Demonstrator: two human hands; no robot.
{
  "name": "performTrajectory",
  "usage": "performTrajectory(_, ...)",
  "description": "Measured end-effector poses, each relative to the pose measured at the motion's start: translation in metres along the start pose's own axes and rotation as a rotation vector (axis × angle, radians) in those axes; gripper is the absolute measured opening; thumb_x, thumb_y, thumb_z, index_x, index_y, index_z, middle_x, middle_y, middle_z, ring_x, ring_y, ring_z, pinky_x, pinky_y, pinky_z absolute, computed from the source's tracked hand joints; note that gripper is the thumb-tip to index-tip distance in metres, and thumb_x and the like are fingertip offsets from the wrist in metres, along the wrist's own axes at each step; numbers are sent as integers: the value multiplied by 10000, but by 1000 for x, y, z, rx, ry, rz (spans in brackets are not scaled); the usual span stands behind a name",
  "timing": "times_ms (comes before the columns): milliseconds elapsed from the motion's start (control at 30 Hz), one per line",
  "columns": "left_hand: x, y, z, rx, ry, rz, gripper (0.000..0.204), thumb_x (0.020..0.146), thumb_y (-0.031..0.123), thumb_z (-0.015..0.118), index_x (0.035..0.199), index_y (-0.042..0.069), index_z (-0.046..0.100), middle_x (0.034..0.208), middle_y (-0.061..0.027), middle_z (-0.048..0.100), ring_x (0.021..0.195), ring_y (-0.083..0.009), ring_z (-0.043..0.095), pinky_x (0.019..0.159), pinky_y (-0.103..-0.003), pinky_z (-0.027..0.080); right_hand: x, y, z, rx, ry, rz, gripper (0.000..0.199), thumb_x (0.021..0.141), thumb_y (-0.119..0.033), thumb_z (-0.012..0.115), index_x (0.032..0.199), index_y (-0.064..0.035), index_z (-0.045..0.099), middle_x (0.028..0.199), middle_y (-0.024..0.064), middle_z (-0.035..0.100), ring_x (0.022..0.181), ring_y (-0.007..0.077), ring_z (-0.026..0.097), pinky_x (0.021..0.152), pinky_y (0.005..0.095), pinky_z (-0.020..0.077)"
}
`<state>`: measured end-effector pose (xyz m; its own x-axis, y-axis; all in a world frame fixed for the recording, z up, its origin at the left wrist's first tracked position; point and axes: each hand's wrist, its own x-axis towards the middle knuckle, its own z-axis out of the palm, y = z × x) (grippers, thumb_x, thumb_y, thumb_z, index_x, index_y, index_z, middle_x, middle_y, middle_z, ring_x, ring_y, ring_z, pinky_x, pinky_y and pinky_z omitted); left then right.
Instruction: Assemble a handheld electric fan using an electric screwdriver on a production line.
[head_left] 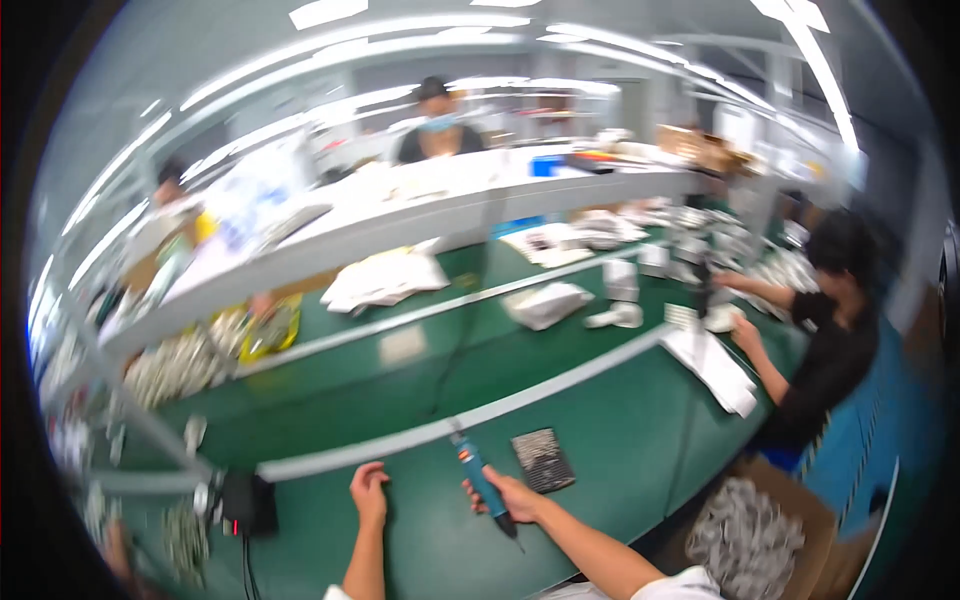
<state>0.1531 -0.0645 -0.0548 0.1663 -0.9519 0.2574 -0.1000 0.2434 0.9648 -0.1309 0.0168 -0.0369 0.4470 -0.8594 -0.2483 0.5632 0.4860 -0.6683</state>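
My right hand [512, 497] is closed around a blue electric screwdriver [482, 478], held at a slant above the green bench [430, 520]. Its dark end with a thin tip points down toward me, and a cord seems to rise from its far end. To the left, my left hand [369, 488] hovers over the bench with loosely bent fingers and nothing visible in it. Just right of the screwdriver lies a flat dark tray [543, 460] covered with tiny pieces, too blurred to name.
A black device with a red light [250, 503] stands at the left. A pale rail [400, 437] crosses the bench. At the right sits a co-worker [835, 320] near white parts [710, 370]. A cardboard box [815, 510] of grey-white pieces stands low at the right. White bags [385, 278] lie beyond.
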Motion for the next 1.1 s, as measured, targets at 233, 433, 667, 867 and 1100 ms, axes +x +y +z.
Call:
performTrajectory(233, -121, 32, -122, 129, 285, -88, 230, 747, -1, 355, 542, 41, 451, 529, -21, 450, 537, -107, 417, 498, -258, 316, -4, -9, 7, 93, 17, 27, 528, 966, -521, 385, 1104, -27, 507, 914, 55, 533, 804, 162, 543, 811, 350, 491)
performTrajectory(433, -266, -8, -280, 334, 1118, -88, 194, 707, -20, 372, 544, 75, 415, 521, 13, 371, 515, -89, 354, 469, -263, 237, 0, -8, 8, 77, 13, 101, 541, 971, -530, 356, 1097, -27, 510, 900, 52, 530, 792, 156, 545, 796, 351, 508)
performTrajectory(667, -550, -56, -449, 738, 1571, -275, 181, 755, 61, 470, 576, 30, 475, 534, -4, 421, 508, -141, 430, 457, -317, 302, -10, -10, 9, 86, 4, 112, 530, 968, -537, 365, 1084, -43, 516, 878, 28, 527, 751, 127, 532, 755, 311, 491)
performTrajectory(867, -581, -4, -449, 832, 1625, -307, 183, 763, 72, 488, 584, 33, 487, 542, -7, 436, 517, -145, 440, 466, -324, 313, -9, -7, -2, 161, 26, -13, 530, 966, -532, 382, 1096, -38, 524, 892, 27, 535, 767, 139, 533, 762, 324, 478)
performTrajectory(1100, -625, 43, -440, 938, 1665, -359, 185, 772, 85, 509, 594, 36, 502, 552, -10, 455, 528, -150, 451, 476, -333, 326, -10, -9, 6, 180, 16, -8, 514, 970, -517, 389, 1110, -39, 515, 908, 24, 538, 772, 128, 533, 768, 308, 470)
